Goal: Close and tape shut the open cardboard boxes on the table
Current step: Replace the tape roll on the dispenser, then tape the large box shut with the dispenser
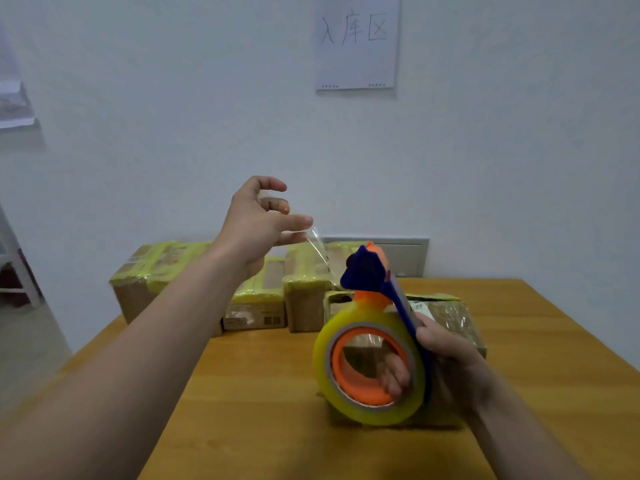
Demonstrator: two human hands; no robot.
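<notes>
– white wall behind, with a paper sign (356, 43) of handwritten characters stuck high up, and a wooden table (242, 393) running out from under the camera. what's on it?
– three taped boxes (156, 271) in a row at the far edge by the wall, banded in yellowish tape. a fourth cardboard box (446, 320) sits nearer, right of centre, its top shiny with clear tape. the dispenser hides much of it, so i cannot tell whether its flaps are fully down.
– and the dispenser?
– a blue and orange tape dispenser (363, 268), held up above the table in front of that nearer box, with a fat yellowish tape roll (363, 315) on its orange core. the right hand (450, 355) grips it from the right side, fingers (393, 375) hooked through the core and showing inside the ring.
– left hand?
– the left hand (256, 230) is raised up and to the left of the dispenser, in front of the back boxes. thumb and forefinger pinch the free end of a clear tape strip (320, 251), which runs straight down to the dispenser's blue head. the other fingers are loosely curled.
– anything else?
– a grey panel (408, 254) low on the wall behind the table.
</notes>
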